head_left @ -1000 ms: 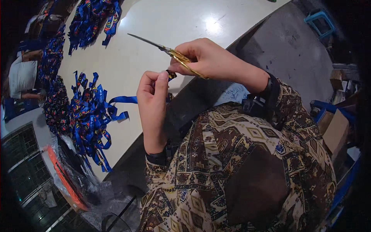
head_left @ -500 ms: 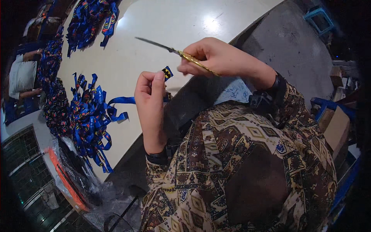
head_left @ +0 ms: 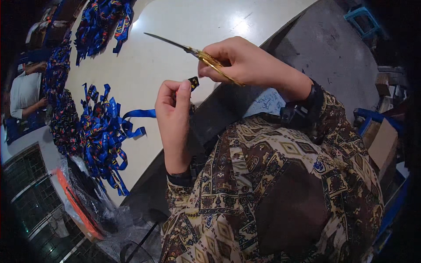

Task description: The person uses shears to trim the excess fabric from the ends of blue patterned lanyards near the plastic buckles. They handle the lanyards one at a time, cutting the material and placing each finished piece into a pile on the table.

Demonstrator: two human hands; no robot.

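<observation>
My left hand [head_left: 173, 105] is closed, its thumb pressed on a patterned fabric strap. The dark end of this strap [head_left: 194, 82] sticks out past the thumb, and a blue length [head_left: 142, 113] runs from the hand toward the pile at left. My right hand [head_left: 234, 59] grips gold-handled scissors [head_left: 210, 63], their dark blades pointing to the upper left, above the table. Its fingertips are close to the strap's end; whether they touch it I cannot tell. A heap of blue printed straps [head_left: 103, 131] lies left of my left hand.
Another bundle of blue straps [head_left: 103, 26] lies on the pale table [head_left: 175, 22] at the far left. A person in a white top [head_left: 26, 90] is beyond the left edge. Orange and clear plastic wrapping [head_left: 79, 206] is at lower left. A cardboard box [head_left: 382, 144] stands at right.
The right hand and scissors have shifted slightly left and up. The strap's end has turned at the left thumb, while the left hand stays nearly in place.
</observation>
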